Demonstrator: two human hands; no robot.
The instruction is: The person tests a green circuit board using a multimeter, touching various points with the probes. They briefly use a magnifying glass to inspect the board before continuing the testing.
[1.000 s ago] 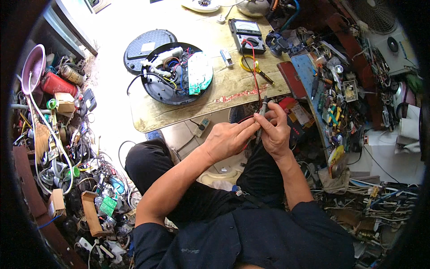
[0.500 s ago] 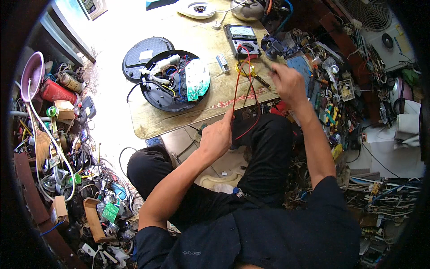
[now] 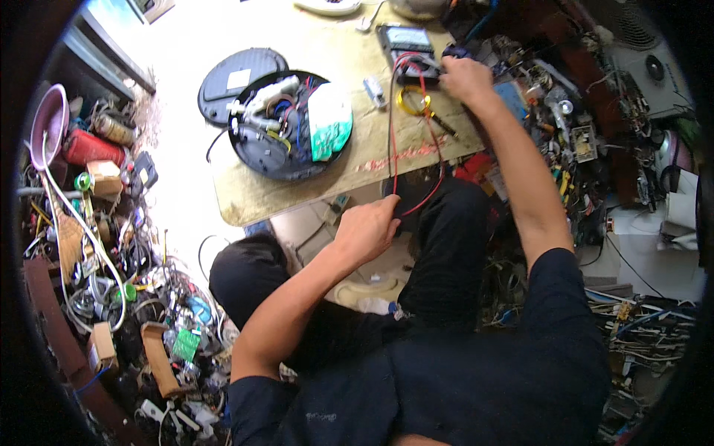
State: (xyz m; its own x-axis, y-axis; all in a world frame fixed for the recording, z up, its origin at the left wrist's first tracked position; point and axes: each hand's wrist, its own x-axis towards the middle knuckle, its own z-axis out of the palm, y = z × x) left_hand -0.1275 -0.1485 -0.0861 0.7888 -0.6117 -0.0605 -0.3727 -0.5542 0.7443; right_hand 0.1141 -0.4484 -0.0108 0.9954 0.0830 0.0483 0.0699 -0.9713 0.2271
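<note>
Below the table's front edge, my left hand (image 3: 366,232) is closed round a red test lead (image 3: 394,141); the lead's tip is hidden by the fingers. The red lead loops up to an analog multimeter (image 3: 410,52) with a pale dial, lying at the far right of the table. My right hand (image 3: 468,80) is closed, its curled fingers beside the meter's right edge; what they hold, if anything, is hidden. Between the hands lie a roll of yellow tape (image 3: 410,101) and a dark, pen-like tool (image 3: 444,125). A small, pale boxy part (image 3: 374,92) sits left of the tape.
A round black appliance base (image 3: 256,160), opened to show wires and a green board (image 3: 331,134), rests on the wooden table (image 3: 260,204) with its round cover (image 3: 216,93) behind. Heaps of parts and cables (image 3: 167,327) crowd the floor at left, with more clutter (image 3: 554,141) at right.
My right hand has moved away from me toward the multimeter's right side. My left hand has shifted slightly right, still on the red lead. The view has tilted a little.
</note>
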